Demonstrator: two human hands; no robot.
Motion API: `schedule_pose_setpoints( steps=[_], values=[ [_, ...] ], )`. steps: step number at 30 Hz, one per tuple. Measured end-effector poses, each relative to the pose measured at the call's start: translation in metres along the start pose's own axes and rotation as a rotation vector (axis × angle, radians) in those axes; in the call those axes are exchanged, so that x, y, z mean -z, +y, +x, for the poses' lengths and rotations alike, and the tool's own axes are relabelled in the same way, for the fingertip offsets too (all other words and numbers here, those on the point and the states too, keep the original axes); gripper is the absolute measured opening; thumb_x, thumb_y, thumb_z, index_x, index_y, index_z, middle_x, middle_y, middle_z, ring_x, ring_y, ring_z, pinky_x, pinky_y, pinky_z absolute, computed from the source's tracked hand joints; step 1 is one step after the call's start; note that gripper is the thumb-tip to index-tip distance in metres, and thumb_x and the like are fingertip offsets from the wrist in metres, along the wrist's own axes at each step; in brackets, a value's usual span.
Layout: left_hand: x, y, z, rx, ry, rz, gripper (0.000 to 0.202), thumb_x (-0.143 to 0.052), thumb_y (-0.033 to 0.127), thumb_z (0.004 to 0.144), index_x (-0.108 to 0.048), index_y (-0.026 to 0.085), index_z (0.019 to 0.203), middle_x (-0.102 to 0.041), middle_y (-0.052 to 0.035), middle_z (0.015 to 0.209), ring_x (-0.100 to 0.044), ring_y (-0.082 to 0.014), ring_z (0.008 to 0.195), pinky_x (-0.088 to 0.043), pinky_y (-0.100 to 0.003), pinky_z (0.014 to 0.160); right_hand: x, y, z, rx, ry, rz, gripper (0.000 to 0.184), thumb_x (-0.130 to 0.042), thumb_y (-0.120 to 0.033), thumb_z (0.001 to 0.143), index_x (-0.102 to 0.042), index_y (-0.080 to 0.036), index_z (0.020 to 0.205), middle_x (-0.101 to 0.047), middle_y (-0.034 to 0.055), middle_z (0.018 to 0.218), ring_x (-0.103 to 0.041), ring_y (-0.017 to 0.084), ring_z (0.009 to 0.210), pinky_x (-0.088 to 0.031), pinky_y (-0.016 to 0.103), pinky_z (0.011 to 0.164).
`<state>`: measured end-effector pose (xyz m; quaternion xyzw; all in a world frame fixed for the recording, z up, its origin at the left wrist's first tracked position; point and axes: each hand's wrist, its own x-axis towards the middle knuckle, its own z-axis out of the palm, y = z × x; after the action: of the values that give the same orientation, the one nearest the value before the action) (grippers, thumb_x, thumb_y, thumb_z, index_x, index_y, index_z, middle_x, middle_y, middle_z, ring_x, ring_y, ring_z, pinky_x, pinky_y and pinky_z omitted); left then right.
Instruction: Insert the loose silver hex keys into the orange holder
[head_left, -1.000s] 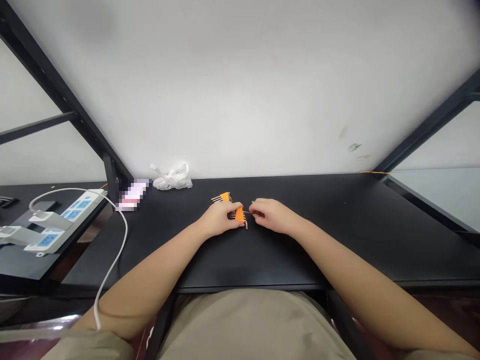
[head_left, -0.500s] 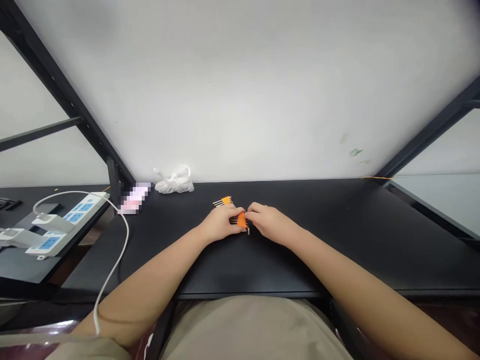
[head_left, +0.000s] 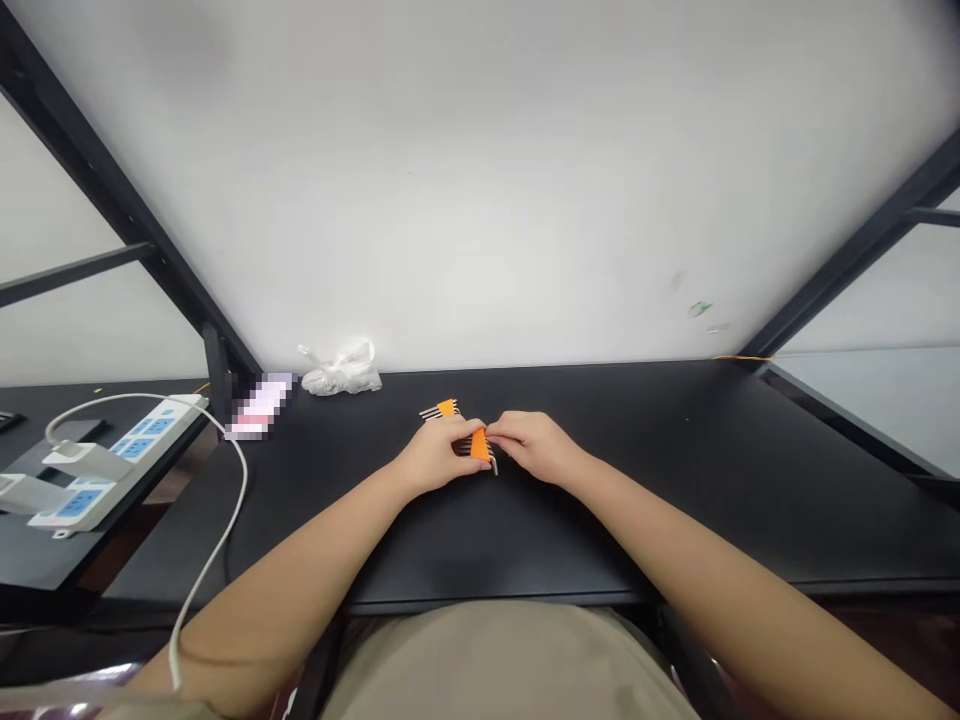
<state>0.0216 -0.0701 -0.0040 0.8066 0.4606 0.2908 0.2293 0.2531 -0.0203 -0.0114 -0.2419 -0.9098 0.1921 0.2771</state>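
Your left hand (head_left: 437, 455) grips an orange hex-key holder (head_left: 480, 443), between the desk's (head_left: 637, 430) front and back edges; your right hand (head_left: 538, 445) pinches narrow beside it, contents hidden; loosening your left grip could twist it, spilling hex keys (head_left: 494, 466).

A crumpled plastic bag (head_left: 343, 372) lies on the black table (head_left: 660, 450) near the pale wall (head_left: 480, 200), right of a power strip (head_left: 142, 441) and white cable (head_left: 244, 478).

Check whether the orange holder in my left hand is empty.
Not empty: hex keys stick out of the orange holder in your left hand. Whether every slot is filled, I cannot tell.
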Motion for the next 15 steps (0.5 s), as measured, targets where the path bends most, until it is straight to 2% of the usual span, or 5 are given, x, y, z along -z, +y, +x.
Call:
schedule_pose_setpoints(
  steps=[4, 8, 12, 15],
  values=[
    [-0.001, -0.004, -0.001, -0.004, -0.003, 0.015, 0.044, -0.080, 0.042, 0.078, -0.069, 0.028, 0.118, -0.067, -0.0014, 0.094, -0.062, -0.0189, 0.086, -0.049, -0.030, 0.082, 0.001, 0.006, -0.001, -0.004, 0.005, -0.093, 0.025, -0.050, -0.025, 0.101, -0.074, -0.024, 0.108, -0.069, 0.0050, 0.099, -0.064, 0.016, 0.088, -0.051, 0.030, 0.082],
    [-0.002, -0.011, -0.002, 0.025, 0.004, 0.034, 0.054, -0.082, 0.042, 0.077, -0.067, 0.028, 0.126, -0.068, -0.0022, 0.098, -0.063, -0.0193, 0.087, -0.050, -0.030, 0.082, 0.009, 0.031, -0.006, -0.173, 0.110, -0.255, 0.022, -0.055, -0.027, 0.098, -0.073, -0.022, 0.110, -0.066, 0.0080, 0.108, -0.062, 0.020, 0.095, -0.051, 0.034, 0.089],
    [0.000, -0.016, -0.002, 0.042, -0.006, 0.038, 0.055, -0.081, 0.042, 0.077, -0.066, 0.028, 0.128, -0.069, -0.0025, 0.101, -0.064, -0.0199, 0.091, -0.050, -0.030, 0.085, 0.012, 0.051, -0.009, -0.288, 0.021, -0.340, 0.019, -0.059, -0.026, 0.095, -0.073, -0.022, 0.107, -0.064, 0.0079, 0.110, -0.060, 0.021, 0.099, -0.049, 0.033, 0.090],
    [0.001, -0.017, -0.003, 0.041, -0.015, 0.041, 0.058, -0.082, 0.045, 0.076, -0.066, 0.028, 0.129, -0.069, -0.0030, 0.103, -0.064, -0.0205, 0.093, -0.050, -0.030, 0.086, 0.012, 0.051, -0.006, -0.300, -0.054, -0.380, 0.021, -0.052, -0.022, 0.097, -0.073, -0.022, 0.096, -0.065, 0.0066, 0.102, -0.059, 0.019, 0.096, -0.046, 0.030, 0.086]
  ],
)
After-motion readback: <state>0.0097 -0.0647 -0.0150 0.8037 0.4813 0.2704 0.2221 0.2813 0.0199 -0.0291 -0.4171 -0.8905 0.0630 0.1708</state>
